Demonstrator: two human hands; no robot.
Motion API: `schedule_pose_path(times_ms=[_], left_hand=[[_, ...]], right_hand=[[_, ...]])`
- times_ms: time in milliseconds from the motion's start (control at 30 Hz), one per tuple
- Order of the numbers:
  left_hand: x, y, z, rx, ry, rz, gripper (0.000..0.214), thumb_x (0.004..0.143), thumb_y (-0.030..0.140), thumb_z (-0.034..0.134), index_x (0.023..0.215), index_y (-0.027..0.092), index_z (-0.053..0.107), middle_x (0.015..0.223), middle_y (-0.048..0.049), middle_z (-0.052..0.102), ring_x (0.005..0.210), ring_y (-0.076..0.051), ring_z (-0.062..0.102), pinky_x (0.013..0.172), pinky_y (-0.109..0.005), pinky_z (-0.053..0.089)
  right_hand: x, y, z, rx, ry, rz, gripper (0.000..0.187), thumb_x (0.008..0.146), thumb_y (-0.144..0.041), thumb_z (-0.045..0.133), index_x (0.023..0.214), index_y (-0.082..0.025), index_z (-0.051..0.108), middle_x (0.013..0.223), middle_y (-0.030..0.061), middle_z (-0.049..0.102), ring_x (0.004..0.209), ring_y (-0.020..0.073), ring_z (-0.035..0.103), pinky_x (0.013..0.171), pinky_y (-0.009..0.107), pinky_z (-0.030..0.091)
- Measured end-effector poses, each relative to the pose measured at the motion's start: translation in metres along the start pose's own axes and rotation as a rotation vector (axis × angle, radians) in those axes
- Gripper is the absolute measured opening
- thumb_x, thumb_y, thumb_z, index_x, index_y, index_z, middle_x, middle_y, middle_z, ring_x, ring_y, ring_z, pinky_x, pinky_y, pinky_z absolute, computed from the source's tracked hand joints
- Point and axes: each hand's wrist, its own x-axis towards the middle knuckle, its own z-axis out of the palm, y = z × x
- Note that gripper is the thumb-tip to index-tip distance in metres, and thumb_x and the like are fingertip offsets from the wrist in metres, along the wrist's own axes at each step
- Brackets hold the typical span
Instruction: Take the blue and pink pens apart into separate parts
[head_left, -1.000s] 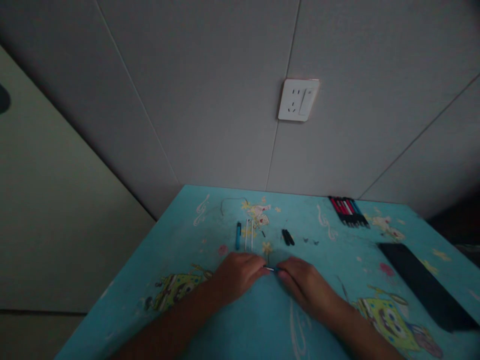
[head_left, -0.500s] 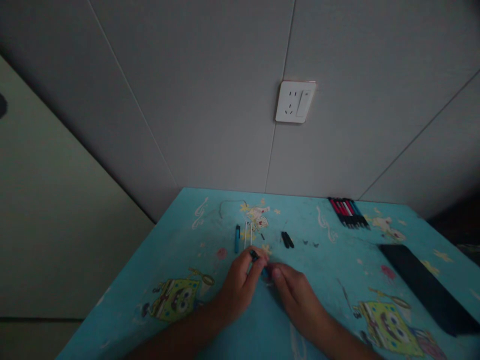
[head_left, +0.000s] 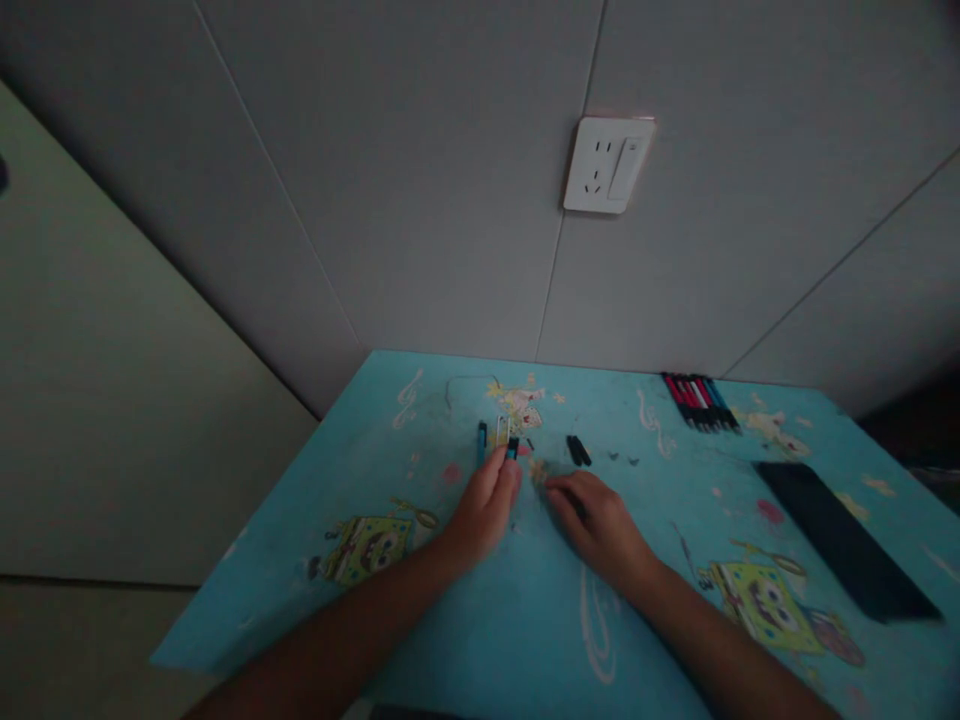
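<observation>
My left hand (head_left: 484, 508) is closed around a blue pen barrel with a black clip end (head_left: 513, 447), which sticks up past the fingertips. Just beyond it, a second blue pen barrel (head_left: 482, 442) lies on the table, with thin white pen refills (head_left: 503, 428) beside it. My right hand (head_left: 596, 515) is a short way to the right, low over the table, its fingers curled together. Whether anything small is between those fingers is hidden. Two black pen grips (head_left: 578, 451) and two tiny dark parts (head_left: 623, 459) lie beyond the right hand.
A row of red, white and blue pens (head_left: 699, 403) lies at the back right of the cartoon-patterned blue table (head_left: 540, 620). A flat black rectangular thing (head_left: 847, 545) is at the right. Behind the table, the grey wall carries a white socket (head_left: 609, 165).
My hands have come apart; before, they met at the blue barrel. The left has carried the barrel forward to the lying barrel and refills. The camera view has shifted slightly.
</observation>
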Motion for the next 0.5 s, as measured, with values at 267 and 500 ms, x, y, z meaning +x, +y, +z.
schedule_pose_path(times_ms=[267,500], left_hand=[[0.009,0.005,-0.003,-0.563,0.120,-0.126,0.031,0.093,0.043,0.054,0.113,0.021,0.048,0.099,-0.0049,0.067,0.073,-0.013,0.064,0.072,-0.028,0.051],[0.018,0.012,-0.020,-0.933,0.246,-0.255,0.028,0.094,0.023,0.057,0.120,0.024,0.046,0.108,-0.0070,0.070,0.084,-0.012,0.070,0.076,-0.023,0.056]], right_hand=[[-0.007,-0.023,0.021,-0.117,-0.158,-0.157,0.017,0.093,-0.032,0.058,0.101,-0.023,0.069,0.092,0.0055,0.067,0.091,0.0212,0.062,0.084,0.037,0.047],[-0.005,-0.018,0.017,-0.033,-0.183,-0.124,0.014,0.095,-0.027,0.054,0.095,-0.022,0.067,0.090,0.0030,0.067,0.087,0.0189,0.062,0.083,0.035,0.047]])
